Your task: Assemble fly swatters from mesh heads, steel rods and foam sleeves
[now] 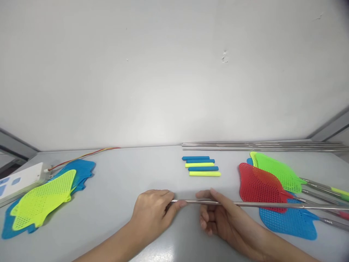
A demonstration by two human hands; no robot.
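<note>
A thin metal rod (pixel 261 205) lies crosswise in front of me and runs off to the right. My left hand (pixel 154 209) is closed around its left end, with the thumb pressed along it. My right hand (pixel 229 222) loosely grips the rod a little further right, thumb and index finger near it and the other fingers curled below. Beyond the hands, blue and yellow handle sleeves (pixel 203 169) lie in a row. Under the rod's right part are finished fly swatters with a red head (pixel 259 185), a green head (pixel 278 171) and a blue head (pixel 289 222).
Several more metal rods (pixel 261 146) lie along the wall at the back right. On the left, loose yellow swatter heads (pixel 45 200) and blue swatter heads (pixel 83 171) are stacked beside a white box (pixel 27 178). A red and yellow cable (pixel 81 157) runs from that box.
</note>
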